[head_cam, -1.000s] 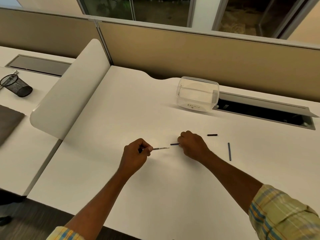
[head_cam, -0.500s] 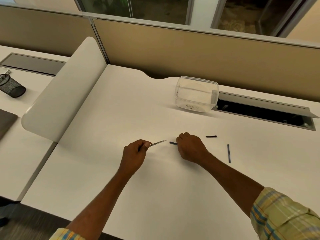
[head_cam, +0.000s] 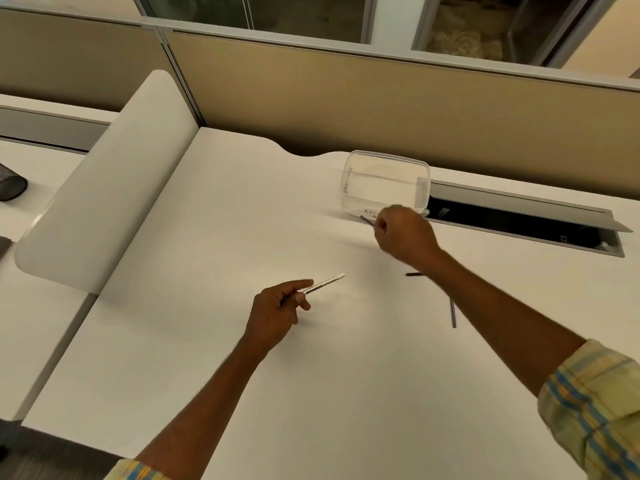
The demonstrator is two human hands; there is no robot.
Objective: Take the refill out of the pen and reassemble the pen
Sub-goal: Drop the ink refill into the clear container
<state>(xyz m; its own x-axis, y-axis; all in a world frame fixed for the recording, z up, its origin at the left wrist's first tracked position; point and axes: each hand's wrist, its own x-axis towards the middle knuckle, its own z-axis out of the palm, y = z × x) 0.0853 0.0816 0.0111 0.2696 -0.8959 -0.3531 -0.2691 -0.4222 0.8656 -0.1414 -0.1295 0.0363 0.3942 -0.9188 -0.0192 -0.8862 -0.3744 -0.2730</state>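
Two hands are at work over the broad white table [head_cam: 214, 341], and every part of the pen is small against it. Largest of the loose things is the clear, round-cornered plastic tub [head_cam: 386, 188], sitting just beyond the right hand's grip, close to the open cable slot. The right hand [head_cam: 403, 233] is lifted near the tub, its grip closed tight, with a short dark tip [head_cam: 367, 220] poking out on the thumb side; I take that for a pen piece, though it is too blurred to say which one.

The left hand [head_cam: 277, 313] has its grip pinched around one end of the slim white pen barrel with dark print [head_cam: 323, 284], forefinger laid along it, the free end pointing up and away towards the right hand, well apart from it. Whether it rests on the table or hangs just above I cannot tell.

Behind the right forearm, nearer the person than the right grip, lies a thin dark rod [head_cam: 452, 313], which I judge to be the refill, already out. Between that and the grip is a short dark stub [head_cam: 414, 274], half hidden by the wrist.

All of this should be feather-light, stiff and smooth, so apt to roll or slip. The rod looks slender enough to bend if pressed; better pinched near the middle with fingertips. The barrel suits a hold at its back end, leaving the open mouth free.
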